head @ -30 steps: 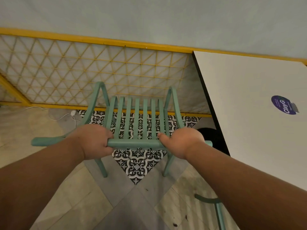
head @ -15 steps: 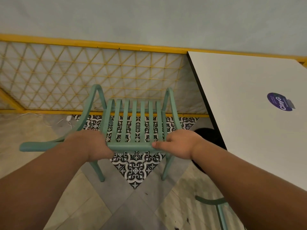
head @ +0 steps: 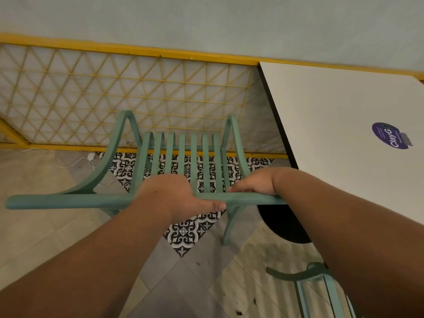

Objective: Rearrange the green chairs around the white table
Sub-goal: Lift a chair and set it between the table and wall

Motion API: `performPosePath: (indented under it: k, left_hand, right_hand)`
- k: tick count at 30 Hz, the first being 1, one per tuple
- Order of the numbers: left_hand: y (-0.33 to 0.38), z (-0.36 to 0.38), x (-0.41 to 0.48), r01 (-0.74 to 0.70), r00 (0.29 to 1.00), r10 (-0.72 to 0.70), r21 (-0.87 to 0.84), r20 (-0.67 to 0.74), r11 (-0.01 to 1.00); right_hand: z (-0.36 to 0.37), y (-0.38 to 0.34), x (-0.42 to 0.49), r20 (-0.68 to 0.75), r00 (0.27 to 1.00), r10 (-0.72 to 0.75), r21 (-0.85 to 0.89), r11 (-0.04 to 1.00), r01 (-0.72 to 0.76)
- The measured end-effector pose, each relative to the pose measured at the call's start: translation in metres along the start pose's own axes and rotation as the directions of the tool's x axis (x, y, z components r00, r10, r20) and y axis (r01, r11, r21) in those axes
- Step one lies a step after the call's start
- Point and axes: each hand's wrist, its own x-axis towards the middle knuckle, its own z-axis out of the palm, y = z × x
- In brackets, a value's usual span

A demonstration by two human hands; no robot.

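Observation:
A green slatted chair (head: 183,154) stands in front of me, its seat facing the yellow lattice wall. My left hand (head: 169,193) grips the chair's top back rail, thumb under the rail. My right hand (head: 254,182) holds the same rail further right, fingers curled over its far side. The white table (head: 344,115) lies to the right of the chair, its dark edge close to the chair's right arm. Part of a second green chair (head: 316,285) shows at the bottom right, partly hidden behind my right forearm.
A yellow-framed lattice panel (head: 114,88) runs along the wall right behind the chair. A white cable and plug (head: 90,157) lie on the floor at its foot. The table's black round base (head: 282,223) sits under the tabletop. A purple sticker (head: 390,135) marks the tabletop.
The chair has come closer to me and slightly left, its back rail now wider in view. My left hand has slid rightward along the rail toward my right hand.

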Motion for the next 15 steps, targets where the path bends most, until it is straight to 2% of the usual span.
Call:
performPosePath:
  k: [9, 15]
  left_hand:
    - [-0.015, 0.006, -0.004, -0.085, 0.983, 0.075, -0.05, -0.169, 0.995]
    - [-0.037, 0.008, -0.011, -0.134, 0.976, 0.122, -0.056, -0.182, 0.989]
  right_hand:
    - [0.0, -0.009, -0.016, 0.109, 0.981, -0.158, -0.247, 0.952, 0.181]
    - [0.017, -0.021, -0.027, 0.114, 0.978, -0.176, -0.244, 0.949, 0.199]
